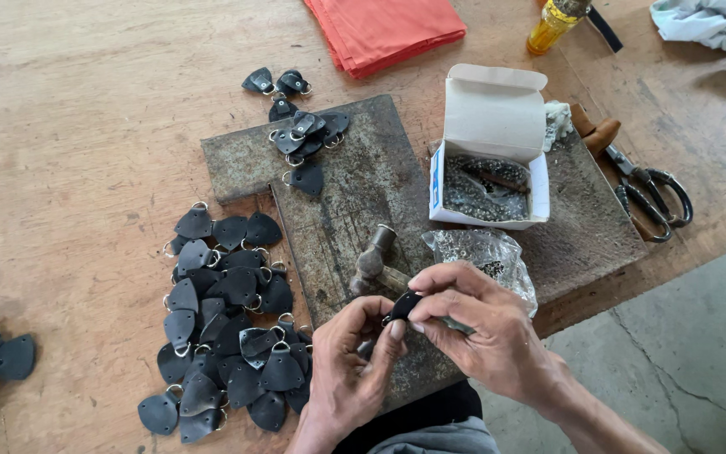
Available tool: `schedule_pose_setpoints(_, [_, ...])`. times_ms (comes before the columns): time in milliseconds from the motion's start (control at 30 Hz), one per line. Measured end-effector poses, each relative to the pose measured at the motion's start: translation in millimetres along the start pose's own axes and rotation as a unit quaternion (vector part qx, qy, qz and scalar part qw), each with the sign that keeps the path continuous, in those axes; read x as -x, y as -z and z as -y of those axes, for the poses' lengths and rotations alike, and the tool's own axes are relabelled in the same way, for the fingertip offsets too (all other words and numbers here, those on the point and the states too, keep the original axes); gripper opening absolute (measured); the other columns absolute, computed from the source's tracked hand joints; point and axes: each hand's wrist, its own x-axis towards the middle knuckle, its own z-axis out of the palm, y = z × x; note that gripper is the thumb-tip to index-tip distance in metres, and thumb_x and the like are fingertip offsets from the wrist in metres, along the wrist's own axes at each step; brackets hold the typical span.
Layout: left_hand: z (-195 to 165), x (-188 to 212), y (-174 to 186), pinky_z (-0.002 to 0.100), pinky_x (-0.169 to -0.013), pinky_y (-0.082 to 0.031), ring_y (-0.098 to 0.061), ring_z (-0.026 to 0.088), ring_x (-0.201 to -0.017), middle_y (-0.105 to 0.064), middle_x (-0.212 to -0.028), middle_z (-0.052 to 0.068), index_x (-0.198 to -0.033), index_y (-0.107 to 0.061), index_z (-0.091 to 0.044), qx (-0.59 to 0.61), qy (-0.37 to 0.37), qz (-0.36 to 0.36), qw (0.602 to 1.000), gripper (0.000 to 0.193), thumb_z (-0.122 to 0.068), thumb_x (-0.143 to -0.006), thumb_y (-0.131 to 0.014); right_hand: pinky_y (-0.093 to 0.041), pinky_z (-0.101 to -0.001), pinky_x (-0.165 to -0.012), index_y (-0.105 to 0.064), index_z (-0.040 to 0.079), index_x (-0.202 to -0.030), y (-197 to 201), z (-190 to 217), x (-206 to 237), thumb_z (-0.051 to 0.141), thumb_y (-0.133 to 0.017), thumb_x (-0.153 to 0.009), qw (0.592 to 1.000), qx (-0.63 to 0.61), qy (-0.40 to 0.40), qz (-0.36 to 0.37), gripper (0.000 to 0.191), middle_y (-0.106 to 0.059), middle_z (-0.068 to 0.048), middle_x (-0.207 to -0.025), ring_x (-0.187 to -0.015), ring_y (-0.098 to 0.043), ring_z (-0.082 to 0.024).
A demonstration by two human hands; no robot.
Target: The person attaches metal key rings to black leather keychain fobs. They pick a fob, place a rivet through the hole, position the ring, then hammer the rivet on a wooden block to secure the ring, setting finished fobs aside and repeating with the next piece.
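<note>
Wooden surface [69,126] carries one rusty metal plate [355,181], one small hammer [373,256], one open white box of rivets [491,160], one clear bag [485,252], one pair of scissors [653,197], an orange cloth [384,29]. Left hand [346,370] and right hand [476,324] both pinch one small black leather tab [401,307] over the plate's near edge, fingers closed on it. Large tab pile [224,324] left of hands, too many to count; smaller pile [300,134] on the plate.

Single head-worn view, aimed steeply down

The wooden table [86,126] is seen from above at close range, its near edge and the concrete floor [682,353] being included at lower right.
</note>
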Motion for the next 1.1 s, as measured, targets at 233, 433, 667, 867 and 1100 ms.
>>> schedule_pose_setpoints(233, [4.4,1.3,3.0,0.026,-0.052,-0.043,-0.052,0.007,-0.059,-0.060,-0.068,0.002,-0.096,-0.066,0.001,-0.010,0.007,0.001,1.000,0.015,-0.014,-0.095,-0.067,-0.065,-0.0255,-0.078,-0.067,0.005,-0.095,-0.2,-3.8,5.1,0.007,-0.080,-0.085,0.996,-0.073,-0.055,0.009,0.016,-0.074,-0.006,-0.107,-0.095,-0.075,-0.014])
schedule_pose_setpoints(433, [0.1,2.9,-0.3,0.028,-0.053,-0.043,-0.051,0.009,-0.058,-0.060,-0.067,0.004,-0.097,-0.064,0.002,-0.043,-0.003,-0.015,0.999,0.016,-0.014,-0.096,-0.067,-0.065,-0.0275,-0.078,-0.068,0.004,-0.096,-4.7,-3.0,10.5,0.007,-0.079,-0.085,0.981,-0.126,-0.144,0.008,0.015,-0.076,-0.007,-0.102,-0.092,-0.075,-0.014])
schedule_pose_setpoints(667, [-13.6,10.0,19.3,0.037,-0.061,-0.053,-0.064,0.021,-0.071,-0.067,-0.087,0.010,-0.110,-0.064,-0.002,-0.299,-0.017,0.030,0.954,0.038,-0.029,-0.085,-0.075,-0.065,-0.0285,-0.079,-0.068,0.007,-0.102,3.1,-11.2,9.4,0.006,-0.075,-0.087,0.965,-0.153,-0.211,0.016,0.016,-0.075,-0.004,-0.092,-0.086,-0.074,-0.012])
schedule_pose_setpoints(867, [-6.7,35.1,16.5,0.044,-0.076,-0.051,-0.060,0.032,-0.091,-0.061,-0.096,0.015,-0.105,-0.059,-0.003,-0.439,0.020,0.062,0.896,0.021,-0.015,-0.090,-0.068,-0.059,-0.0295,-0.074,-0.069,0.006,-0.103,9.3,7.8,17.7,0.009,-0.074,-0.086,0.975,-0.049,-0.190,0.107,0.018,-0.077,0.000,-0.093,-0.085,-0.073,-0.011])
schedule_pose_setpoints(1100, [-1.2,72.5,27.2,0.036,-0.075,-0.058,-0.068,0.025,-0.086,-0.070,-0.095,0.013,-0.108,-0.060,-0.001,-0.113,0.122,-0.030,0.986,0.017,-0.007,-0.093,-0.067,-0.059,-0.0351,-0.087,-0.068,0.002,-0.116,-16.6,29.4,48.2,0.001,-0.067,-0.090,0.985,-0.065,-0.042,0.155,0.026,-0.074,-0.009,-0.117,-0.106,-0.071,-0.022])
